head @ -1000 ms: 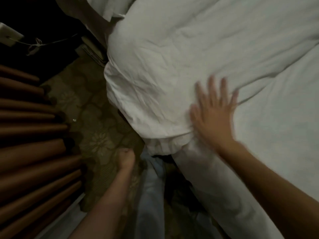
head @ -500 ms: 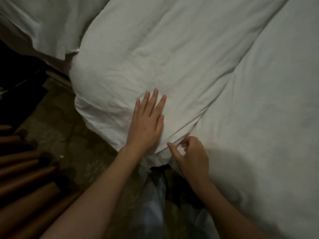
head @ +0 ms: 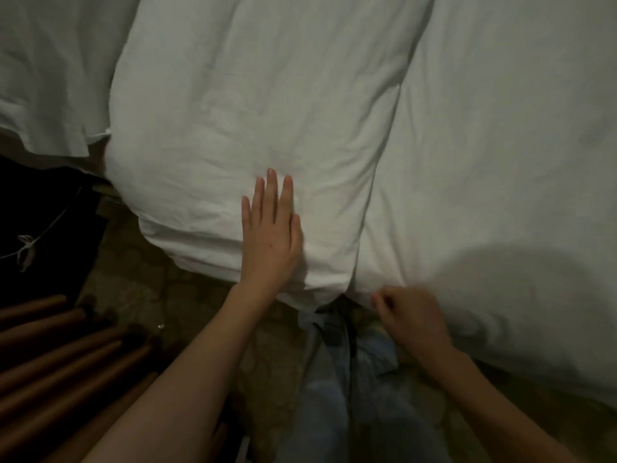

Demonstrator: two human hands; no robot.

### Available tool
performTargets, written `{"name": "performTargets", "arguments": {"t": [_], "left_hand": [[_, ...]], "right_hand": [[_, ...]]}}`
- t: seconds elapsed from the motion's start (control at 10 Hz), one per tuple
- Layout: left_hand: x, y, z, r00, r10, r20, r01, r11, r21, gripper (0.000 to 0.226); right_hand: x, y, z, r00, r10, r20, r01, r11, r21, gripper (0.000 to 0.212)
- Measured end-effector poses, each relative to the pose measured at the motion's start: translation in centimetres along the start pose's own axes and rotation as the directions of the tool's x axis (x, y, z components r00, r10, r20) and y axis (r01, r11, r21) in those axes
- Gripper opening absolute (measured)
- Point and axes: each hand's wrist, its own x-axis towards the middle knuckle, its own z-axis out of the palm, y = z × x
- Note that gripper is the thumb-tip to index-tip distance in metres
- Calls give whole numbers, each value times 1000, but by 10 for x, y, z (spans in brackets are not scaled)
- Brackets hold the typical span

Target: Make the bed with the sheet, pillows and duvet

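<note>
Nearest, the right hand (head: pixel 412 317) is curled at the bed's near edge, seemingly pinching the sheet (head: pixel 500 162). Beyond it, the left hand (head: pixel 271 235) presses flat, fingers straight, on the duvet (head: pixel 250 111). Far left lies more white bedding. Smoothing looks unfinished; no pillows identifiable.

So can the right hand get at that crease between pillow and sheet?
Probably yes: the right hand sits at the bed edge right by the crease, nothing between; the left hand rests flat on the pillow.
</note>
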Motion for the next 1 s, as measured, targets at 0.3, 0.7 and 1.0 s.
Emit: {"name": "performTargets", "arguments": {"t": [0.3,0.7,1.0], "left_hand": [[-2,9,-3,973,221,69,-228,966,120,62],[32,27,-18,975,182,-125,-204,960,-193,47],[42,41,-74,992,112,-63,-127,928,-350,43]], "right_hand": [[26,-35,67,997,45,-57,-38,992,120,29],[3,-41,-3,569,-527,-631,569,807,-161,19],[-15,12,26,448,-193,873,827,462,-322,39]]}}
